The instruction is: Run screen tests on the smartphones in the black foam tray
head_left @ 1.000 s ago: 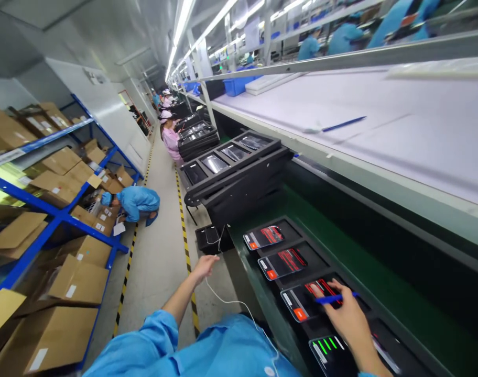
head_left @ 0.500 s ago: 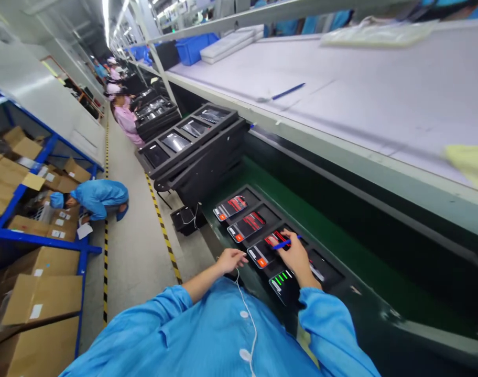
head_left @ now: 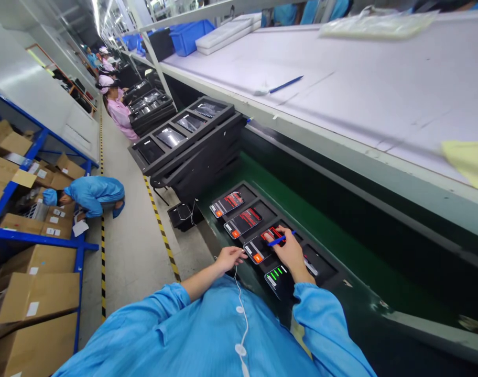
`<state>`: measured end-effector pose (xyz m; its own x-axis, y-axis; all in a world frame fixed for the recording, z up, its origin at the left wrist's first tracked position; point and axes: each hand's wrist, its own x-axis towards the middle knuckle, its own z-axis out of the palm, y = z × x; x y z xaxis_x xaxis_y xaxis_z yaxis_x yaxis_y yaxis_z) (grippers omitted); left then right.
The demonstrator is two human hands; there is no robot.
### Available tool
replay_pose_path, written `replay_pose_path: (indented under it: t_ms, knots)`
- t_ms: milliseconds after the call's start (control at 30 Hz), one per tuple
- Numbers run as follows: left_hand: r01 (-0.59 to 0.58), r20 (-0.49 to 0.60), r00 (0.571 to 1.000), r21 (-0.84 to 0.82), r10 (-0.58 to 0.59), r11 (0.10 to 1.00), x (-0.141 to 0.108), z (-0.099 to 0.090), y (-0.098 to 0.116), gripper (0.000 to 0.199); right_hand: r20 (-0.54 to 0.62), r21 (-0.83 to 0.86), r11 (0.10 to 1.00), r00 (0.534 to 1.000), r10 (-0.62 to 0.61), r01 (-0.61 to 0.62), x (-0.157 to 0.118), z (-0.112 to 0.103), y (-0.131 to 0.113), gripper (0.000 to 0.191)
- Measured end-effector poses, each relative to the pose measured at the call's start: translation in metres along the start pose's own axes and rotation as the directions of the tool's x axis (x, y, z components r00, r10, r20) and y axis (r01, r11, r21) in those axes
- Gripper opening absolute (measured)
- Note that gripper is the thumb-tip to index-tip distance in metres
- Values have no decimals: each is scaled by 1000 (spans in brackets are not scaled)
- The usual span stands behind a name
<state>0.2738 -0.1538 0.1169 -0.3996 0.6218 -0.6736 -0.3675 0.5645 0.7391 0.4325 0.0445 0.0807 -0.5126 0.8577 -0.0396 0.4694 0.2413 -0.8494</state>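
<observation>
My left hand [head_left: 230,258] pinches the plug end of a white cable [head_left: 245,319], close against the lower edge of the third phone [head_left: 258,250]. Whether the plug sits in the phone's port cannot be made out. A blue pen [head_left: 277,241] is held in my right hand [head_left: 291,256], whose fingers rest over that phone's lit screen. Two phones with red text and an orange button, an upper one [head_left: 227,204] and a second one [head_left: 243,222], lie in a black foam tray [head_left: 264,200]. Nearest my body, another phone [head_left: 277,278] shows green bars, partly covered by my right wrist.
Stacked black trays [head_left: 184,137] holding dark devices stand beyond. A white bench [head_left: 365,89] runs along the right, bearing a brush [head_left: 286,85] and a yellow cloth [head_left: 469,162]. On the left, a person in blue [head_left: 95,195] crouches beside a rack of cardboard boxes [head_left: 36,301].
The view has shifted slightly. My left hand with the cable plug has come a little closer to the third phone's edge. My right hand stays over the screen with the pen.
</observation>
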Motion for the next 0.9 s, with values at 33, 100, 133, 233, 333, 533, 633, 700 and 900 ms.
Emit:
replay_pose_path:
  t_ms: [33,100,133,233,333,533,633,700,900]
  knots:
    - [3,11,1000,-4,-3,1000,0,1,0,25,1,-4,1000,1000,-3,3,0,0,-1,66]
    - [9,21,1000,-15,-8,1000,0,4,0,25,-1,-6,1000,1000,-1,1,0,-1,-3,68]
    - [14,17,1000,-21,-14,1000,0,5,0,25,-1,-5,1000,1000,1,-1,0,-1,-4,69]
    - [55,25,998,-33,-54,998,3,10,-2,31,12,2,1000,1000,13,-13,1,-3,-4,74]
    - [100,70,993,-30,-97,995,9,11,-3,40,23,-8,998,998,64,-63,4,-6,0,80]
    - [94,115,988,52,-100,994,25,7,1,36,71,-33,986,983,167,-165,21,-8,7,89]
    - [43,102,994,76,-51,996,29,7,0,36,75,-23,982,979,189,-188,22,-10,2,88]
    - [26,95,995,86,-34,996,31,8,-2,34,72,-24,979,976,203,-202,21,-11,-1,87]
    - [-81,24,997,165,78,983,24,1,-9,29,69,3,978,975,210,-210,19,-17,-5,87]
